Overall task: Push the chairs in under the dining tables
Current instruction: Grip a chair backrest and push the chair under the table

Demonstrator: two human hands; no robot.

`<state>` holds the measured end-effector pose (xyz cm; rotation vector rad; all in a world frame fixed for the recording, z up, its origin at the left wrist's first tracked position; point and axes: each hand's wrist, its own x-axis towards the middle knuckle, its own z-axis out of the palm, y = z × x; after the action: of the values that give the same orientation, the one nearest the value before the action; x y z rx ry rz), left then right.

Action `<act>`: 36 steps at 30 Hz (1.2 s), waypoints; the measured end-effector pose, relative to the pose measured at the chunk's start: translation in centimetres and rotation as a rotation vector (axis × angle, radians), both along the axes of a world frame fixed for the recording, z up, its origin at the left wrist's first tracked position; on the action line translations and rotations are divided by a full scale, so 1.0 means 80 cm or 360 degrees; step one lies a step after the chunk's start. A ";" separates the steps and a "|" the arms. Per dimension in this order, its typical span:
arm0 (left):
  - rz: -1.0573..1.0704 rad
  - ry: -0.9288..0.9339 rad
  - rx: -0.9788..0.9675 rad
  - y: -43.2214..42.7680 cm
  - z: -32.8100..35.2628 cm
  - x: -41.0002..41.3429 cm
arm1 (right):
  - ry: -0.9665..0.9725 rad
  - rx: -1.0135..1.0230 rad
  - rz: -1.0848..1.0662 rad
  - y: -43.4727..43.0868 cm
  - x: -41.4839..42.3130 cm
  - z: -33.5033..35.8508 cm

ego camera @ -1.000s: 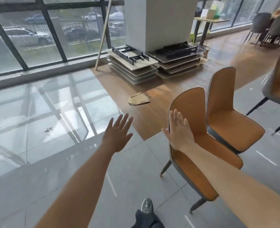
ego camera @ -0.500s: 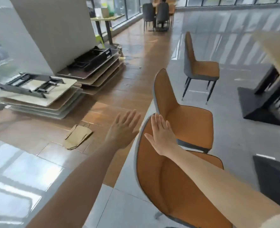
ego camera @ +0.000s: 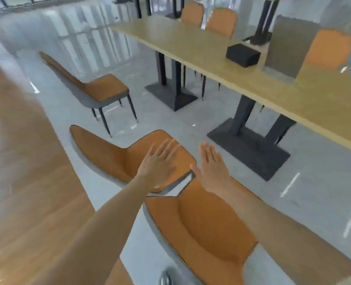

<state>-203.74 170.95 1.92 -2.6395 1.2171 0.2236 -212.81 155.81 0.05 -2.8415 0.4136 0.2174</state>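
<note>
Splaying flat, your left hand (ego camera: pixel 159 163) and right hand (ego camera: pixel 212 166) grip nothing, fingers wide over two moulded orange chairs, nearest chair (ego camera: pixel 203 227), second chair (ego camera: pixel 119 155); third chair (ego camera: pixel 100 89) beyond; all clear of the long wooden table (ego camera: pixel 252 79), black pedestal bases.

head cam, only view | looks forward-down over both arms | near chair (ego camera: pixel 201 227) close at 6 o'clock | dining table (ego camera: pixel 252 75) farther at 2 o'clock
</note>
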 end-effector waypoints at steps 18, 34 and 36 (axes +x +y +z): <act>-0.0834 0.0486 0.0000 0.078 -0.066 -0.061 | 0.0113 -0.0038 -0.0877 0.172 -0.192 -0.061; -0.0927 0.0356 0.0127 0.036 -0.106 -0.060 | 0.0333 -0.0069 -0.1025 0.153 -0.213 -0.076; -0.0937 0.0350 0.0084 0.013 -0.108 -0.057 | 0.0326 -0.0097 -0.1068 0.131 -0.206 -0.080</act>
<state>-208.26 172.01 -6.74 -2.1304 1.9570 0.4345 -229.33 166.26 -6.32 -2.5601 1.3879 0.3579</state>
